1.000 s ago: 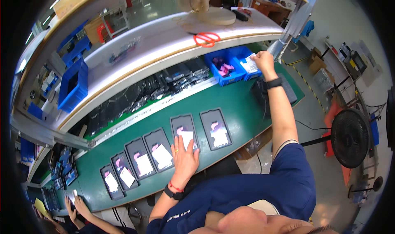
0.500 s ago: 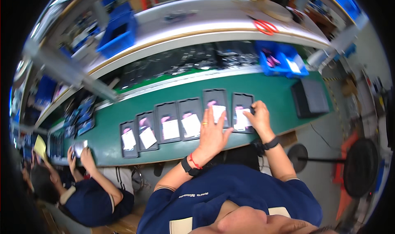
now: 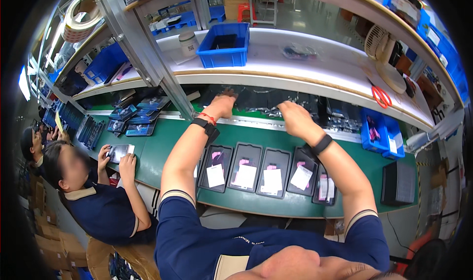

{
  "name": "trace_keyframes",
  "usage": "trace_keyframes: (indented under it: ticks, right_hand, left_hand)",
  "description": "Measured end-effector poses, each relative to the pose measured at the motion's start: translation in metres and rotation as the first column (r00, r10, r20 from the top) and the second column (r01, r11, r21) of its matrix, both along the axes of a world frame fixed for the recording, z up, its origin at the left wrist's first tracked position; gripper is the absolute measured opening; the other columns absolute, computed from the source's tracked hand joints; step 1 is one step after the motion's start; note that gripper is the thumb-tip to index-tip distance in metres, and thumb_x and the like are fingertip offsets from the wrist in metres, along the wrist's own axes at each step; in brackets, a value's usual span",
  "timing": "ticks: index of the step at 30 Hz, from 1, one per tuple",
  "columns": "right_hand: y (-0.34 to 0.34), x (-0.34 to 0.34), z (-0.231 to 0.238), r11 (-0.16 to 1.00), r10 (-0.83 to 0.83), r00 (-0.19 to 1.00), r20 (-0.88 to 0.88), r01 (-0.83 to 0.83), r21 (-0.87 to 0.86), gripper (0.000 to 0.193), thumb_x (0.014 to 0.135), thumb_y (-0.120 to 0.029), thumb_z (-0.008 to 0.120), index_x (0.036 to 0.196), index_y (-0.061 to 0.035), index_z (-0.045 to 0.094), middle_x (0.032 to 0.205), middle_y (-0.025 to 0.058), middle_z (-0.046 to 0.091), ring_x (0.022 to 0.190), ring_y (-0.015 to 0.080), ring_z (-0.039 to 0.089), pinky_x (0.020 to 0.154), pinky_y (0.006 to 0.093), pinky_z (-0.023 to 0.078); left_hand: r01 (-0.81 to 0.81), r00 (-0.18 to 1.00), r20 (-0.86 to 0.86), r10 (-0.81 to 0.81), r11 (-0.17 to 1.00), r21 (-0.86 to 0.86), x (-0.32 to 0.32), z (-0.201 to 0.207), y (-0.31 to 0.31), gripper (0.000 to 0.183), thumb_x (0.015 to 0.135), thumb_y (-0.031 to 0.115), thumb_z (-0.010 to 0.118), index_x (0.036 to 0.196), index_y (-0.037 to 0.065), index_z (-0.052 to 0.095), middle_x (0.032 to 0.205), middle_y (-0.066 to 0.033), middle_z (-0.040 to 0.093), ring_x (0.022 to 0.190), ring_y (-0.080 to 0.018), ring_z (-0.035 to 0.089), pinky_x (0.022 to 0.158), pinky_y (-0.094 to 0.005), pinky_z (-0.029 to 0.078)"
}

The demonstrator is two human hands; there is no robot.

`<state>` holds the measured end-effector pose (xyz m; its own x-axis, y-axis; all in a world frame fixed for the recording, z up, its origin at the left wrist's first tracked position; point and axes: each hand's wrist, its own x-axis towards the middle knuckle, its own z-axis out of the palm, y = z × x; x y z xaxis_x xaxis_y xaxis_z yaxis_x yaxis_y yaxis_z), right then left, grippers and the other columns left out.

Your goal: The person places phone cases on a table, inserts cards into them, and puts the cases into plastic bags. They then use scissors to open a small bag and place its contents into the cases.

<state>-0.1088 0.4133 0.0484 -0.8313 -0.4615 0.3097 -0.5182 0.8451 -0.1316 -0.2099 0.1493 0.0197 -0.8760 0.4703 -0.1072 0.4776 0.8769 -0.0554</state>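
Observation:
Both my arms stretch across the green bench into the strip under the shelf, where flat black pieces with shiny edges (image 3: 258, 101) lie in a row. Over the left part of that row is my left hand (image 3: 222, 104), its shaded fingers stretched out on the dark pieces. My right hand (image 3: 297, 120) is farther right, fingers curled down at the row's front edge; whatever they grip is hidden. Below my arms several black trays (image 3: 240, 187) stand side by side, holding white cards (image 3: 271, 180) and pink pieces (image 3: 245, 161). My right forearm overlaps the trays at the right end.
A blue bin (image 3: 224, 53), a white jar (image 3: 188, 44) and red scissors (image 3: 380, 96) are on the shelf above. Two joined blue bins (image 3: 374, 132) and a dark box (image 3: 398, 184) stand at right. A metal post (image 3: 175, 95) rises at left, near a seated co-worker (image 3: 101, 206).
Both my hands have left the trays and reached forward under the shelf. My view has shifted left, and the trays now stand closer together.

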Motion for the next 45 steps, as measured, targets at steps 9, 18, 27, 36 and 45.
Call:
trace_keyframes:
  ticks: [9,18,27,36,45]
  right_hand:
    - [-0.013,-0.099,-0.057,0.941,-0.143,0.989,0.036,0.125,0.315,0.055,0.068,-0.001,0.059,0.122,-0.0025,0.046,0.123,0.0154,0.048,0.115,0.0314,0.046,0.096,0.0404,0.038]
    - [-0.025,-0.026,-0.017,0.975,0.040,0.976,-0.214,0.008,0.221,0.010,0.070,-0.007,0.053,0.077,-0.0010,0.057,0.077,0.0144,0.062,0.073,0.0253,0.062,0.068,0.0349,0.048]
    - [-0.138,0.134,-0.045,0.952,0.207,0.972,-0.106,-0.175,0.252,0.045,0.074,-0.012,0.049,0.111,0.0131,0.053,0.105,0.0325,0.057,0.094,0.0400,0.060,0.083,0.0471,0.046]
    - [-0.185,0.131,-0.053,0.907,0.279,0.891,0.357,-0.367,0.206,0.076,0.082,-0.053,0.049,0.118,0.0145,0.046,0.124,0.0332,0.043,0.120,0.0428,0.040,0.102,0.0462,0.029]
    - [-0.175,0.112,-0.048,0.898,0.399,0.813,0.424,-0.441,0.000,0.047,0.077,-0.040,0.061,0.089,0.0051,0.064,0.096,0.0181,0.061,0.101,0.0329,0.052,0.084,0.0379,0.042]
  left_hand:
    - [0.193,0.979,0.051,-0.199,0.976,0.103,-0.057,-0.019,0.019,0.079,0.064,0.002,0.062,0.137,0.012,0.032,0.141,-0.0133,0.032,0.128,-0.0289,0.034,0.102,-0.0391,0.034]
    - [0.348,0.937,-0.081,-0.339,0.926,0.147,-0.056,-0.003,0.020,0.062,0.054,0.006,0.067,0.115,0.002,0.052,0.117,-0.0214,0.053,0.114,-0.0349,0.047,0.096,-0.0374,0.038]
    - [0.140,0.980,0.105,-0.171,0.958,0.249,-0.048,-0.007,0.023,0.070,0.062,0.018,0.062,0.128,0.006,0.042,0.128,-0.0123,0.047,0.114,-0.0305,0.049,0.093,-0.0373,0.043]
    - [0.299,0.953,-0.008,-0.302,0.941,0.161,-0.063,-0.015,0.021,0.062,0.064,0.011,0.060,0.124,0.004,0.047,0.116,-0.0200,0.054,0.110,-0.0334,0.051,0.093,-0.0374,0.041]
    - [0.152,0.986,0.020,-0.164,0.945,0.289,-0.073,-0.022,0.042,0.057,0.069,0.020,0.063,0.122,0.005,0.049,0.126,-0.0213,0.047,0.119,-0.0328,0.043,0.100,-0.0365,0.035]
